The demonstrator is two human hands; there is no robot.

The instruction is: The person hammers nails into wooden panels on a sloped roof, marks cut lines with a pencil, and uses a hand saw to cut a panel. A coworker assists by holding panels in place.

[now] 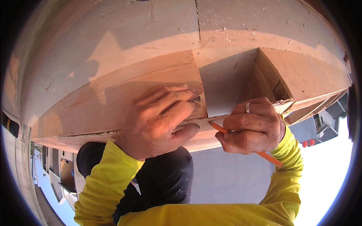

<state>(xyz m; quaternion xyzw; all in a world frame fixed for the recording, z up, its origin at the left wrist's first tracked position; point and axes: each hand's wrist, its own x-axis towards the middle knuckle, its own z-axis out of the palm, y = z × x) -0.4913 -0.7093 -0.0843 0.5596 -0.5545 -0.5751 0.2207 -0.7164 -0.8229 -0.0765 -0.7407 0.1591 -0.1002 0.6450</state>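
Observation:
My right hand (252, 126), with a ring on one finger, grips an orange pencil (268, 157). The pencil's tip meets the front edge of the wood, just right of a plywood panel (151, 81). My left hand (160, 116) lies on that panel near its right end, fingers stretched over the top and the thumb toward the front edge; no held thing shows in it. To the right of the panel's end is a rectangular opening (230, 81) between it and another plywood piece (309, 75).
Behind the panel spreads a large pale board (151, 22) with a dark seam and scattered wood shavings (226, 36). Below the front edge show my dark-clothed leg (166, 175) and a grey surface (230, 177). Buildings (320, 124) stand at the far right.

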